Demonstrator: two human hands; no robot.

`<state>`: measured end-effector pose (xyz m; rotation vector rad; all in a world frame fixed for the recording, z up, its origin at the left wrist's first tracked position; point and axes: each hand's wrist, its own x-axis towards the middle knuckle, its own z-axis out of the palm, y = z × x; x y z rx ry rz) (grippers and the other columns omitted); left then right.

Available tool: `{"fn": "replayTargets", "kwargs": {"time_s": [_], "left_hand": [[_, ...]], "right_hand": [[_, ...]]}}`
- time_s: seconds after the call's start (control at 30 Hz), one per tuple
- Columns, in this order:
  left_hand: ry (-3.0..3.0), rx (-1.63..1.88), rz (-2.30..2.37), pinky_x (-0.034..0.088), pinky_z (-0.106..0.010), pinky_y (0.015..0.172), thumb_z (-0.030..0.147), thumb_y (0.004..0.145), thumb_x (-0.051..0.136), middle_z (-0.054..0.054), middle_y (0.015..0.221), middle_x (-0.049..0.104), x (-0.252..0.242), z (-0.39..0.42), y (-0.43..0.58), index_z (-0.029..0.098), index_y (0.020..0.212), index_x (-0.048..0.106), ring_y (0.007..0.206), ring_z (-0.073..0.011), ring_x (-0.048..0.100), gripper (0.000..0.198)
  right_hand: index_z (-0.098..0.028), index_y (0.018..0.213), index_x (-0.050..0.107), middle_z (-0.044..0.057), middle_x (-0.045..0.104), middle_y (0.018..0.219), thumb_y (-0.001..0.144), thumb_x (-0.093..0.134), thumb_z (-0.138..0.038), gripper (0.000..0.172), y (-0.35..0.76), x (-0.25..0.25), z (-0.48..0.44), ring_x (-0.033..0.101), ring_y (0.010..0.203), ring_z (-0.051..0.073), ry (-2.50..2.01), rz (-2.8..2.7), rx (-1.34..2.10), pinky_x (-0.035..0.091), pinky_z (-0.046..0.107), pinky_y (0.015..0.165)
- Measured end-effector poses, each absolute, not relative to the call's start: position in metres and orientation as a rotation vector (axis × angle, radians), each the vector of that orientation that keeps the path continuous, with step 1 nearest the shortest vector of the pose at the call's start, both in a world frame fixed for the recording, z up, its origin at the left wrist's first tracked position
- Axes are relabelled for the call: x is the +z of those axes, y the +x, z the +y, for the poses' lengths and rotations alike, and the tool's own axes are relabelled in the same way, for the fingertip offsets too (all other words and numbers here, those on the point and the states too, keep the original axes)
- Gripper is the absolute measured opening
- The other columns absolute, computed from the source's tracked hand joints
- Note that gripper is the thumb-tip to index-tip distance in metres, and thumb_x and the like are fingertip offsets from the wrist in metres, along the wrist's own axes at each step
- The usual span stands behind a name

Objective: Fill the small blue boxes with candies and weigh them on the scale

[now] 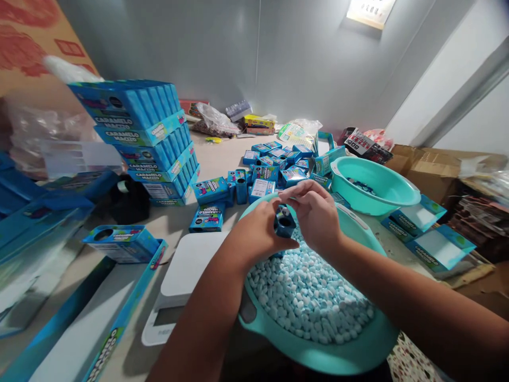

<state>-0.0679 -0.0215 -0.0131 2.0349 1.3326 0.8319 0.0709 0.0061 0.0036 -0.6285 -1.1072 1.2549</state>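
Observation:
Over a teal tub [318, 361] filled with pale blue and white candies [310, 292], my left hand [258, 228] is wrapped round a small blue candy box [285, 225]. A round dark hole shows on the side of the box that faces me. My right hand [316, 215] is at the box's far end, its fingers bent and pinched together. What those fingertips hold, if anything, is too small to make out. Left of the tub stands a white kitchen scale [194, 265] with a grey display.
Stacked display trays of blue boxes [147, 140] stand at the left. An open display tray [91, 318] holds one box [123, 243] at its far end. Loose blue boxes [264, 172] lie beyond the tub. A second teal tub [377, 199] and cardboard boxes [433, 170] are on the right.

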Motion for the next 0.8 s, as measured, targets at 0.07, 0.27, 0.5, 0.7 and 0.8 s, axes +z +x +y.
{"fn": "replayTargets", "kwargs": {"time_s": [0.07,0.27,0.5,0.7,0.8], "left_hand": [[2.016,0.791,1.370,0.051,-0.047,0.093,0.047,0.064,0.084,-0.007,0.128,0.060,-0.012,-0.023,-0.068,0.029,0.135,0.054,0.114,-0.0308,0.060,0.079],[1.990,0.823,1.364,0.051,-0.042,0.084,0.041,0.065,0.085,-0.004,0.118,0.063,-0.005,-0.028,-0.067,0.026,0.113,0.060,0.103,-0.0263,0.061,0.056],[1.969,0.828,1.300,0.050,-0.040,0.083,0.030,0.068,0.080,-0.003,0.108,0.062,-0.001,-0.030,-0.066,0.024,0.101,0.055,0.095,-0.0226,0.060,0.041],[1.975,0.809,1.257,0.053,-0.041,0.086,0.028,0.072,0.076,-0.002,0.112,0.060,-0.003,-0.033,-0.067,0.026,0.100,0.053,0.095,-0.0218,0.061,0.036],[1.989,0.914,1.291,0.053,-0.042,0.093,0.026,0.071,0.076,-0.002,0.120,0.061,-0.004,-0.031,-0.064,0.029,0.114,0.053,0.104,-0.0243,0.061,0.049]], "right_hand": [[-0.022,0.063,0.062,-0.002,0.067,0.067,0.064,0.054,-0.011,0.014,0.075,0.005,0.009,0.064,0.073,0.015,-0.635,-1.130,1.093,0.050,0.033,0.078],[-0.022,0.063,0.063,-0.001,0.064,0.068,0.064,0.052,-0.009,0.017,0.085,0.009,0.016,0.056,0.069,0.013,-0.717,-1.190,0.885,0.045,0.029,0.069],[-0.020,0.062,0.061,0.001,0.063,0.075,0.060,0.054,-0.010,0.012,0.091,0.013,0.026,0.057,0.077,0.014,-0.947,-1.083,1.091,0.044,0.029,0.071],[-0.019,0.071,0.058,0.001,0.064,0.080,0.066,0.053,-0.011,0.011,0.098,0.016,0.033,0.060,0.075,0.014,-1.078,-0.912,1.342,0.045,0.031,0.073],[-0.020,0.079,0.059,0.002,0.066,0.083,0.069,0.055,-0.014,0.013,0.100,0.011,0.039,0.061,0.078,0.017,-1.157,-1.027,1.387,0.047,0.034,0.076]]}}
